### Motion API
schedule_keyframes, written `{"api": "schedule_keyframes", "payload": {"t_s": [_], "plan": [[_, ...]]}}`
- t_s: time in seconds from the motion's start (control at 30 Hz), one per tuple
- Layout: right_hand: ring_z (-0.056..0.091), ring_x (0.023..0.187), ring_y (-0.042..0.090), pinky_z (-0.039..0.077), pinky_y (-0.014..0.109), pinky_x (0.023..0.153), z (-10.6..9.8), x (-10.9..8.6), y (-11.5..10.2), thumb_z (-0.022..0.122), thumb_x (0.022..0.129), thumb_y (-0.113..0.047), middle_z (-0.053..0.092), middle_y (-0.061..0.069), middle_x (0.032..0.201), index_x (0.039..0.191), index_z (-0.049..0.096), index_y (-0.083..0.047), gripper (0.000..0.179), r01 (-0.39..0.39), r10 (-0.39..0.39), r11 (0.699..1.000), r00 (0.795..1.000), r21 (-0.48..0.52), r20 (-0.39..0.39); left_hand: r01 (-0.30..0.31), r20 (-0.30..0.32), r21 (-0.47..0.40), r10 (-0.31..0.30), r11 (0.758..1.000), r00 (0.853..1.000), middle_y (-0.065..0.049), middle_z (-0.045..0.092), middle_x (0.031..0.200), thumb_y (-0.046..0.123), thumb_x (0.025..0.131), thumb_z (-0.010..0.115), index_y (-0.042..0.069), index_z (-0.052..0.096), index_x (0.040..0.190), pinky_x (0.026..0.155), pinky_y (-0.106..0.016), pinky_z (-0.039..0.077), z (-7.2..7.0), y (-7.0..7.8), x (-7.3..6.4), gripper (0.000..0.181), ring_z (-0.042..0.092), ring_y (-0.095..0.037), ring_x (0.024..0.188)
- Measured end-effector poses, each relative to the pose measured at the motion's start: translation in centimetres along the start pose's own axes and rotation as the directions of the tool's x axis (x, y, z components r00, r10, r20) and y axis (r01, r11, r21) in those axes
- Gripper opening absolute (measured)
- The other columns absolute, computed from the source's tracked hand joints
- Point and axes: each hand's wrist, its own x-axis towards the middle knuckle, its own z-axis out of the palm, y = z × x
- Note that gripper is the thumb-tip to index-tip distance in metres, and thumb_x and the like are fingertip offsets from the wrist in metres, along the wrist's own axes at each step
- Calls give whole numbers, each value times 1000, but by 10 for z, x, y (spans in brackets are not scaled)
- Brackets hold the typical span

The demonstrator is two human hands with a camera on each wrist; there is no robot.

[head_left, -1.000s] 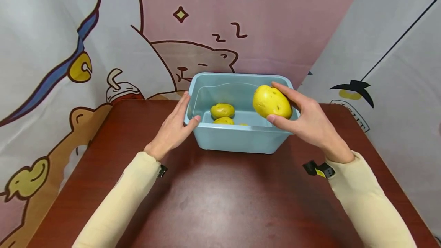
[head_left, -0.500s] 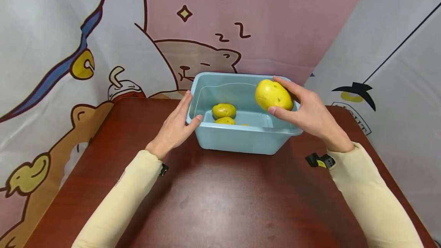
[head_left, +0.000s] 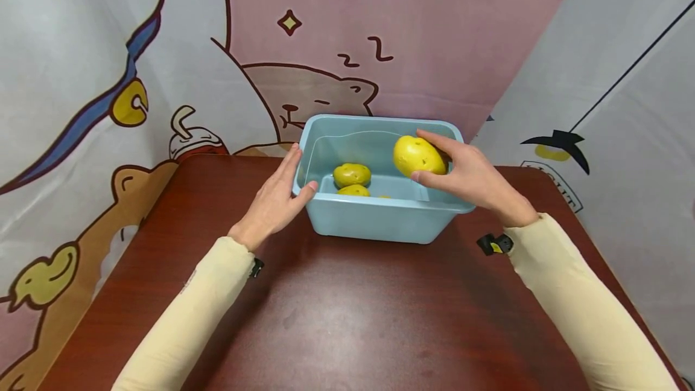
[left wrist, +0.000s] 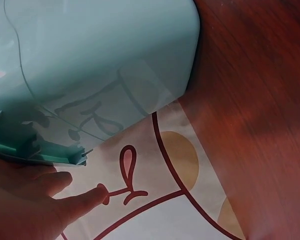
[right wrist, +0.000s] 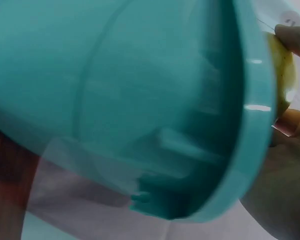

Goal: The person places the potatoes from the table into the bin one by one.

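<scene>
My right hand (head_left: 471,175) grips a large yellow potato (head_left: 417,155) between thumb and fingers, over the right part of a light blue plastic bin (head_left: 380,219). In the right wrist view the same potato (right wrist: 284,72) shows past the bin's rim (right wrist: 260,110). At the bin's left end, my left hand (head_left: 271,201) rests against the rim with its fingers fairly straight. Inside lie a yellow potato (head_left: 352,174) and another potato (head_left: 354,190) in front of it, partly hidden by the near wall. A small yellow patch shows farther right behind that wall.
The bin stands toward the back of a dark reddish-brown table (head_left: 336,306). Behind it and along the sides hangs a cartoon-printed cloth (head_left: 423,35), close to the table's back edge.
The right hand with its potato rose slightly to the right, then came back left and down over the bin. The left hand stays at the rim.
</scene>
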Motion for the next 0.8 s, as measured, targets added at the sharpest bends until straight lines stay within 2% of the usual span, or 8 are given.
{"api": "schedule_keyframes", "payload": {"t_s": [0.33,0.47,0.57,0.67,0.73,0.8], "plan": [[57,106,23,49,42,86,18,11,14,78,90,-48,60,6,141,159,44,-18,82,25,-20,998,995,-49,95,-2,0,20,2,1000,1000,4,6,174,58,104,45,10,16,167,122,-53,26,0,0,-1,84,21,-27,157],[57,106,23,49,43,86,20,10,15,78,90,-49,63,6,135,159,44,-14,84,26,-17,997,992,-72,128,-11,8,24,11,1000,1000,1,7,174,60,104,44,9,16,167,123,-53,25,1,1,1,85,20,-27,157],[54,125,26,47,49,100,19,9,14,74,91,-57,55,8,149,162,37,-16,90,14,-1,996,989,-84,147,-13,11,22,12,1000,1000,1,7,174,61,104,43,10,16,167,123,-53,25,1,2,2,85,20,-26,157],[38,147,30,36,58,114,16,6,12,67,92,-64,37,7,165,165,29,-23,92,-8,21,996,990,-88,142,-10,18,16,9,1000,1000,3,6,174,62,104,43,11,15,167,123,-53,24,1,3,3,86,17,-25,158],[29,153,31,30,62,117,14,2,12,63,95,-65,29,4,169,166,26,-27,88,-14,23,997,993,-80,112,-5,21,10,5,1000,1000,6,4,174,64,103,42,12,15,167,123,-53,23,-2,3,1,87,14,-23,158],[28,154,30,29,64,117,12,-5,11,60,99,-61,27,-1,169,166,27,-30,81,3,1,998,998,-60,63,-8,18,-4,8,1000,1000,7,4,173,66,103,42,13,14,167,124,-53,22,-5,2,-1,88,12,-22,159]]}}
